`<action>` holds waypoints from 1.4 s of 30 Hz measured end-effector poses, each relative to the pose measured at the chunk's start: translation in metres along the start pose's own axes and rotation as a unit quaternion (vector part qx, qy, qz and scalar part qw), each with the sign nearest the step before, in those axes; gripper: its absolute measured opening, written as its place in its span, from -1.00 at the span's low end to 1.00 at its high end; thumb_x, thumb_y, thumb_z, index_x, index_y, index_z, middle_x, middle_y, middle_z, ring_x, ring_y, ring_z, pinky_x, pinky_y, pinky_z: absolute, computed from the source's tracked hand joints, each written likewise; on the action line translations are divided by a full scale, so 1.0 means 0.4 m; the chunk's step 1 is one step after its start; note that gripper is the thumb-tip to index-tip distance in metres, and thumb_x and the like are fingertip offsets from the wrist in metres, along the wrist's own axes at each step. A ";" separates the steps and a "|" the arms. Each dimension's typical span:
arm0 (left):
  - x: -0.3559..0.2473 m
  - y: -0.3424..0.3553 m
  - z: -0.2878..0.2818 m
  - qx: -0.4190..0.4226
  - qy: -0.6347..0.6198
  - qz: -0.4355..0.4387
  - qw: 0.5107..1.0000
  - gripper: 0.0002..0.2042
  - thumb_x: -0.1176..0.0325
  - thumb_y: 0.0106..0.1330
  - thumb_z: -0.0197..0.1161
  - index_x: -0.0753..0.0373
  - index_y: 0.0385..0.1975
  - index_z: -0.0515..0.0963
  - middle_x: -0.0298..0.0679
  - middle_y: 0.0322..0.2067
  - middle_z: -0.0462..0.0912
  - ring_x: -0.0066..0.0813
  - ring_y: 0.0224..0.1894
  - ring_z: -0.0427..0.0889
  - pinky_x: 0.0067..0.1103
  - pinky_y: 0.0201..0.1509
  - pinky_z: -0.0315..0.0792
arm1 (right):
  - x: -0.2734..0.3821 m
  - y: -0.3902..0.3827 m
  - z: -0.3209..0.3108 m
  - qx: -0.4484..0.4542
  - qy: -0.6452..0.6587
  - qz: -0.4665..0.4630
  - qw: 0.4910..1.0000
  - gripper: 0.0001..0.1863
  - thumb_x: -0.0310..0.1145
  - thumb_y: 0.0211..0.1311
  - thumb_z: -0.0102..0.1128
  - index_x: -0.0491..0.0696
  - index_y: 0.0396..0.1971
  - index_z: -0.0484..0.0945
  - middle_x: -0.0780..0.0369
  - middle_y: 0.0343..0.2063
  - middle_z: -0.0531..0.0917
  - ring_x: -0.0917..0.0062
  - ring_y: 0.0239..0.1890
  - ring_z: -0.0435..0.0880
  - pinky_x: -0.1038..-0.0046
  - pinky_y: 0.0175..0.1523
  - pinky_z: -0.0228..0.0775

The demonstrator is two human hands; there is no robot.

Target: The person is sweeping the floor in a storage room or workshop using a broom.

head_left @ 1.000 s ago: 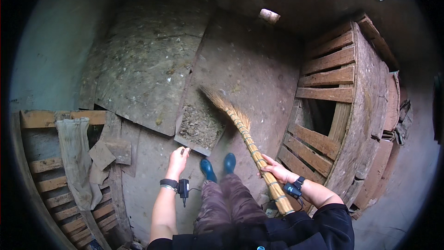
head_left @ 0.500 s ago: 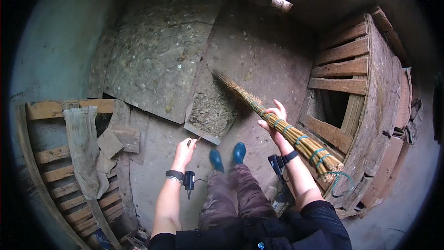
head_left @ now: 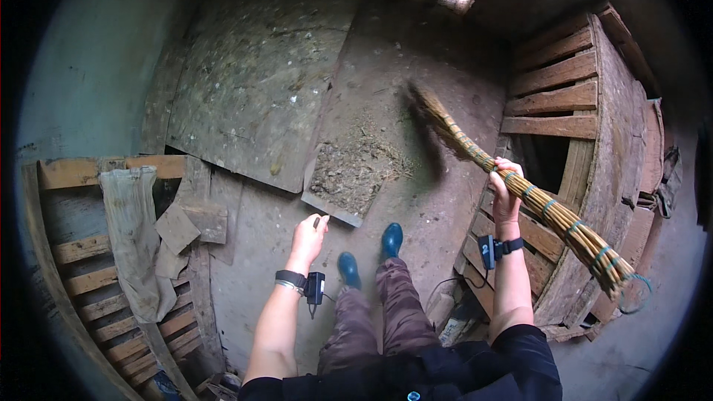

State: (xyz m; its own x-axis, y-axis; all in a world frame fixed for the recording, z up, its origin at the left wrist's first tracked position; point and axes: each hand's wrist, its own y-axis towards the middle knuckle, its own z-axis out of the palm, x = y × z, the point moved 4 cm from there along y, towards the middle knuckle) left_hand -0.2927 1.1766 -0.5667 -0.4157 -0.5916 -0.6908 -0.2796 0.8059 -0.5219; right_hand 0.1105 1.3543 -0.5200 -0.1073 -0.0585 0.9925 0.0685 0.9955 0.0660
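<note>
My right hand [head_left: 503,191] grips a bundled straw broom [head_left: 520,193] near its middle. The broom's brush end is lifted off the floor, blurred, pointing up-left above a flat dustpan [head_left: 349,178] heaped with dirt and straw. My left hand [head_left: 310,235] holds the dustpan's short handle at its near edge. The pan rests on the dirty concrete floor just ahead of my blue boots [head_left: 369,252]. Each wrist carries a black strap with a small device.
A large grimy board [head_left: 252,82] lies on the floor to the left of the pan. A wooden crate wall [head_left: 579,126] stands at right. A slatted wooden frame [head_left: 82,282] with a draped cloth [head_left: 134,238] and loose cardboard pieces sits at lower left.
The broom has swung from low over the pan up and to the right, its brush end leaving the floor. My right hand rose with it. The left hand moved to the dustpan handle.
</note>
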 end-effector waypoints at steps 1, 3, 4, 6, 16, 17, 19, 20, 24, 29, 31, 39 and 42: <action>0.006 0.002 0.002 0.000 0.000 -0.002 1.000 -0.66 0.17 0.28 0.05 0.30 -0.63 0.45 -0.10 -0.69 0.47 -0.29 -0.61 0.45 -0.45 -0.46 0.32 | -0.027 -0.007 0.010 -0.024 -0.009 0.010 1.000 -0.74 -0.51 -0.08 0.25 -0.07 -0.35 0.40 0.25 -0.26 0.47 0.51 -0.10 0.41 0.43 0.12 0.20; 0.007 0.012 0.014 0.016 0.011 -0.004 1.000 -0.66 0.17 0.28 0.05 0.30 -0.63 0.45 -0.09 -0.69 0.46 -0.27 -0.60 0.46 -0.43 -0.47 0.31 | -0.111 -0.018 0.013 -0.034 -0.083 0.034 0.995 -0.77 -0.52 -0.05 0.22 -0.04 -0.36 0.40 0.30 -0.31 0.47 0.57 -0.20 0.41 0.49 -0.03 0.26; 0.012 0.019 0.012 0.017 0.012 -0.003 1.000 -0.66 0.17 0.28 0.05 0.30 -0.63 0.45 -0.09 -0.69 0.46 -0.27 -0.60 0.46 -0.43 -0.47 0.31 | -0.143 -0.032 0.040 -0.020 -0.110 0.046 0.993 -0.76 -0.50 -0.05 0.24 -0.02 -0.36 0.40 0.33 -0.35 0.47 0.62 -0.26 0.39 0.53 -0.13 0.28; 0.019 0.027 0.006 0.005 0.003 0.009 1.000 -0.66 0.17 0.28 0.05 0.30 -0.63 0.44 -0.08 -0.70 0.46 -0.26 -0.61 0.45 -0.42 -0.46 0.32 | -0.151 -0.088 0.111 0.004 -0.032 0.014 0.999 -0.73 -0.50 -0.12 0.31 -0.04 -0.39 0.41 0.32 -0.35 0.47 0.56 -0.22 0.41 0.48 -0.03 0.26; 0.028 -0.013 -0.013 0.010 -0.001 0.031 0.999 -0.67 0.20 0.28 0.05 0.31 -0.63 0.45 -0.10 -0.67 0.50 -0.25 -0.58 0.49 -0.43 -0.45 0.33 | 0.004 -0.289 0.073 0.034 0.050 0.126 0.990 -0.78 -0.54 -0.07 0.15 -0.06 -0.35 0.40 0.22 -0.24 0.49 0.45 -0.06 0.43 0.46 -0.03 0.32; 0.028 -0.017 -0.012 0.010 0.010 0.035 0.999 -0.68 0.20 0.28 0.05 0.30 -0.63 0.45 -0.11 -0.66 0.50 -0.26 -0.58 0.49 -0.43 -0.44 0.34 | 0.031 -0.307 0.047 0.013 0.072 0.156 0.985 -0.78 -0.55 -0.05 0.12 -0.07 -0.34 0.40 0.21 -0.22 0.48 0.45 -0.06 0.42 0.49 -0.10 0.36; 0.031 -0.023 -0.013 0.012 0.023 0.042 0.999 -0.68 0.21 0.28 0.04 0.30 -0.63 0.46 -0.11 -0.66 0.51 -0.27 -0.58 0.50 -0.44 -0.44 0.34 | 0.061 -0.337 0.003 -0.022 0.085 0.142 0.986 -0.79 -0.57 -0.02 0.09 -0.07 -0.32 0.40 0.20 -0.20 0.47 0.46 -0.04 0.41 0.57 -0.23 0.38; 0.038 -0.024 -0.015 0.022 0.024 0.036 0.999 -0.68 0.21 0.28 0.04 0.30 -0.63 0.46 -0.11 -0.66 0.50 -0.27 -0.57 0.50 -0.43 -0.44 0.34 | 0.072 -0.349 -0.012 -0.027 0.064 0.120 0.990 -0.77 -0.56 -0.06 0.09 -0.07 -0.32 0.39 0.20 -0.21 0.47 0.46 -0.06 0.41 0.49 -0.10 0.36; 0.050 -0.067 0.000 0.044 0.050 0.034 0.997 -0.67 0.20 0.29 0.03 0.30 -0.63 0.46 -0.10 -0.66 0.51 -0.24 -0.57 0.50 -0.43 -0.45 0.34 | 0.026 -0.412 -0.071 -0.040 -0.056 0.060 0.996 -0.72 -0.49 -0.16 0.15 -0.05 -0.34 0.38 0.22 -0.23 0.45 0.41 -0.01 0.38 0.32 0.24 0.06; 0.048 -0.095 0.021 0.064 0.058 0.041 0.995 -0.68 0.20 0.29 0.05 0.31 -0.62 0.44 -0.11 -0.67 0.49 -0.26 -0.59 0.48 -0.43 -0.46 0.34 | -0.073 -0.475 0.018 -0.016 -0.073 0.079 0.994 -0.72 -0.45 -0.19 0.19 -0.05 -0.38 0.36 0.26 -0.32 0.44 0.47 -0.14 0.39 0.39 0.11 0.16; 0.039 -0.105 0.031 0.070 0.072 0.027 0.995 -0.69 0.22 0.29 0.05 0.32 -0.61 0.44 -0.12 -0.67 0.48 -0.31 -0.61 0.45 -0.45 -0.48 0.33 | -0.055 -0.504 0.075 0.002 -0.049 0.050 0.998 -0.71 -0.43 -0.20 0.21 -0.06 -0.39 0.37 0.25 -0.33 0.45 0.47 -0.13 0.39 0.39 0.13 0.15; 0.047 -0.106 0.034 0.053 0.113 0.085 0.989 -0.69 0.20 0.27 0.08 0.30 -0.61 0.45 -0.09 -0.65 0.51 -0.21 -0.55 0.53 -0.40 -0.43 0.36 | 0.049 -0.530 0.143 0.193 0.005 0.168 0.967 -0.68 -0.49 -0.23 0.35 -0.05 -0.39 0.44 0.27 -0.34 0.50 0.49 -0.15 0.45 0.44 0.07 0.24; 0.072 -0.126 0.010 0.066 0.087 0.037 0.993 -0.69 0.17 0.26 0.07 0.28 -0.59 0.48 -0.07 -0.60 0.54 -0.14 -0.50 0.54 -0.37 -0.40 0.37 | 0.213 -0.432 0.133 0.288 0.003 0.103 0.952 -0.72 -0.41 -0.18 0.37 -0.06 -0.44 0.46 0.27 -0.36 0.53 0.48 -0.14 0.47 0.37 0.12 0.24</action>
State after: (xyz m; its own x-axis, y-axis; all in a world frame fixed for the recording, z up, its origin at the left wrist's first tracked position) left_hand -0.2874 1.1188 -0.5624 -0.5779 -0.5076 -0.6390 -0.1309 0.8305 -0.5413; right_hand 0.0366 1.1813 -0.4522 -0.1438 0.1437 0.9791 -0.4689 0.8614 -0.1953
